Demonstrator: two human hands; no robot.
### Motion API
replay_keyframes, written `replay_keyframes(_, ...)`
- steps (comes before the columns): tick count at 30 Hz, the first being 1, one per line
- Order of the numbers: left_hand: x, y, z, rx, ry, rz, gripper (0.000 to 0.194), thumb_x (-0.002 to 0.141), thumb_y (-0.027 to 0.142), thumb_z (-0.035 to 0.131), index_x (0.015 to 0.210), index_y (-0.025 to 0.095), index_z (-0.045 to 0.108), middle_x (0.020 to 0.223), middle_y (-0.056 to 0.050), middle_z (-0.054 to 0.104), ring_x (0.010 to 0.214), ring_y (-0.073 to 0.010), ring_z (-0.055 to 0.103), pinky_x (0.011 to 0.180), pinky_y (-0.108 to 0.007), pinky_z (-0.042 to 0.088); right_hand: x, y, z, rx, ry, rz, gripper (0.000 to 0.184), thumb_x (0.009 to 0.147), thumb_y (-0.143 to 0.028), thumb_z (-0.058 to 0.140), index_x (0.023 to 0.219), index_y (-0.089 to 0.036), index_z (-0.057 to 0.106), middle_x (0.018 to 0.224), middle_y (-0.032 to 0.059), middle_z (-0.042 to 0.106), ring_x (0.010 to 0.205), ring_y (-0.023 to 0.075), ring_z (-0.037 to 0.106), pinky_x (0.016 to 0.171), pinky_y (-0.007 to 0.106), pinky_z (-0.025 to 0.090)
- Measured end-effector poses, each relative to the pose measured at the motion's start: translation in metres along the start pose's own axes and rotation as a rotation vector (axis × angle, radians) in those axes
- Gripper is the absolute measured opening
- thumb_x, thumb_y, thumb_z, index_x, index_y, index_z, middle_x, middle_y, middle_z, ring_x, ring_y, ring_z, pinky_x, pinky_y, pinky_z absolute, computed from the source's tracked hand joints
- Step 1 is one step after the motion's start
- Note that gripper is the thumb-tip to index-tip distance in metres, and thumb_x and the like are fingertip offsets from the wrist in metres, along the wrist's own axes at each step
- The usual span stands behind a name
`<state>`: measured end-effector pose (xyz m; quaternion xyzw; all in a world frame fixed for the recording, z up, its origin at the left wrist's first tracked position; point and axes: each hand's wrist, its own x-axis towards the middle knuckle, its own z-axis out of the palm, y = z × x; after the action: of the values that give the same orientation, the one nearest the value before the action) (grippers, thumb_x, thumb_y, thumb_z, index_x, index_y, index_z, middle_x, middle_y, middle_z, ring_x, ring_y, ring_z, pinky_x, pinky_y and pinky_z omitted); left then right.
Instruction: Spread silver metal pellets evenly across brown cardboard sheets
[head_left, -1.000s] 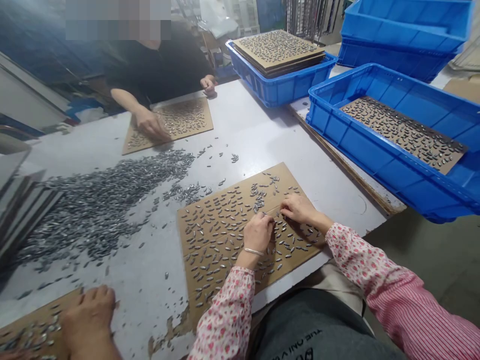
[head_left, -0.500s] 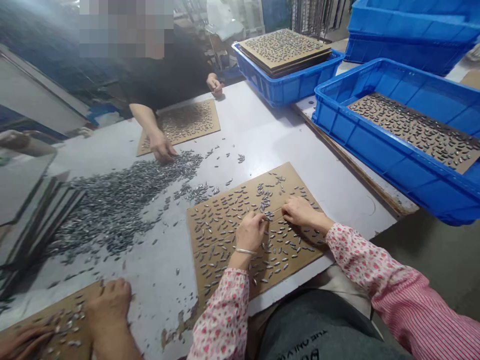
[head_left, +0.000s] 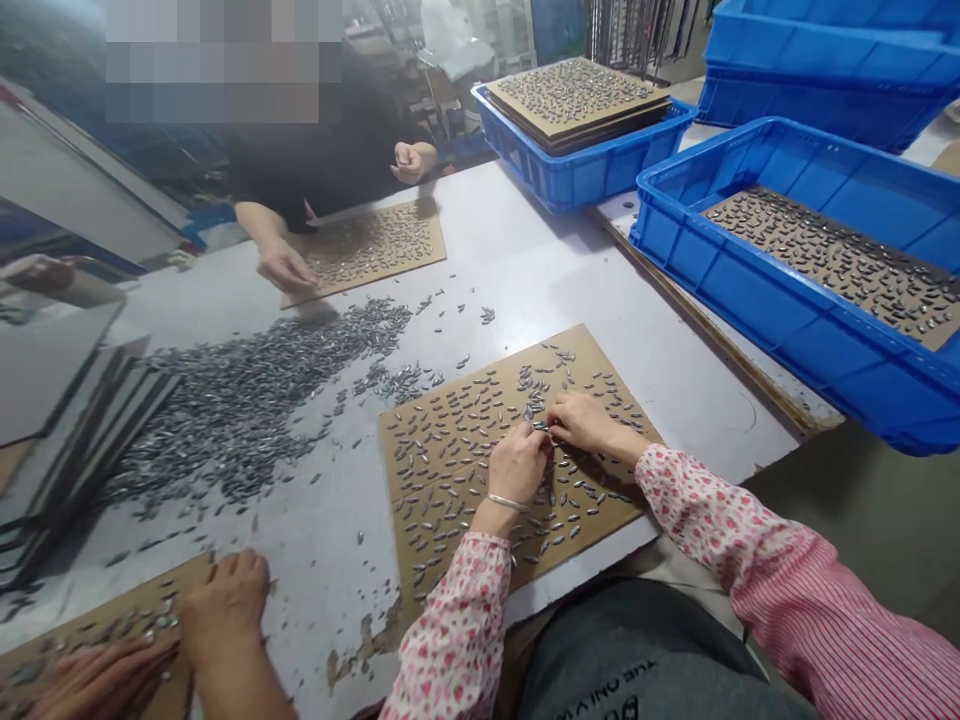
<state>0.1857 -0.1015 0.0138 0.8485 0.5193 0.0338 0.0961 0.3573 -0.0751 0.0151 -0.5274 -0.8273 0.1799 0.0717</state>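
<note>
A brown cardboard sheet (head_left: 442, 480) lies on the table before me, dotted with small grey spindle-shaped metal pieces, some in spaced rows. My left hand (head_left: 517, 465) is over its middle, thumb and fingers pinched, with small metal pieces showing at the tips. Close against it, my right hand (head_left: 586, 422) is curled with its fingertips together; what they hold, if anything, is hidden. Just beyond both hands, a loose cluster of metal pieces (head_left: 534, 385) runs toward the sheet's far edge.
Left of my sheet spreads a large heap of metal pieces (head_left: 247, 400). A co-worker's hand (head_left: 285, 268) is at another cardboard sheet (head_left: 375, 240); another person's hand (head_left: 229, 605) is at lower left. Blue crates (head_left: 750, 250) with filled sheets stand at right.
My right hand has moved left, and its fingertips now meet those of my left hand. Across the table, the co-worker's hand has gone from the heap to the sheet.
</note>
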Motion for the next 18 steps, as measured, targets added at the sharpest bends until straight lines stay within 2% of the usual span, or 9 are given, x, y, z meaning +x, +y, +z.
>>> replay_keyframes(4,-0.006,-0.013,-0.004,-0.086,0.051,-0.094,0.025,0.092,0.033,0.043,0.094,0.024,0.066,0.095,-0.005,0.061,0.086,-0.0162,0.056,0.071,-0.026,0.042,0.002,-0.008,-0.003,-0.053,0.01,-0.021,0.019,0.09,-0.028,0.052,0.089,-0.017,0.068,0.094,0.0081,0.064,0.092,0.0196,0.052,0.078,0.03,0.036)
replay_keyframes(7,-0.007,-0.016,-0.014,-0.09,0.037,-0.138,0.024,0.091,0.034,0.045,0.094,0.024,0.067,0.091,-0.004,0.061,0.084,-0.0162,0.057,0.068,-0.026,0.041,0.002,-0.011,-0.007,-0.106,-0.003,-0.054,0.021,0.092,-0.025,0.049,0.088,-0.015,0.067,0.096,0.0097,0.063,0.091,0.0198,0.052,0.076,0.03,0.036)
replay_keyframes(11,-0.003,-0.008,-0.019,-0.044,-0.003,-0.123,0.022,0.089,0.029,0.047,0.093,0.024,0.069,0.09,-0.005,0.061,0.087,-0.0171,0.057,0.07,-0.026,0.042,0.002,-0.011,-0.008,-0.168,-0.017,-0.109,0.021,0.092,-0.023,0.048,0.089,-0.013,0.066,0.096,0.0112,0.063,0.091,0.0203,0.052,0.078,0.031,0.036)
replay_keyframes(18,0.004,-0.001,-0.009,0.042,0.0,-0.076,0.024,0.09,0.027,0.045,0.085,0.022,0.068,0.091,-0.006,0.061,0.088,-0.0178,0.056,0.073,-0.027,0.043,-0.002,-0.008,-0.017,-0.214,-0.07,-0.125,0.022,0.092,-0.02,0.045,0.09,-0.013,0.066,0.093,0.0118,0.063,0.091,0.021,0.053,0.077,0.031,0.036)
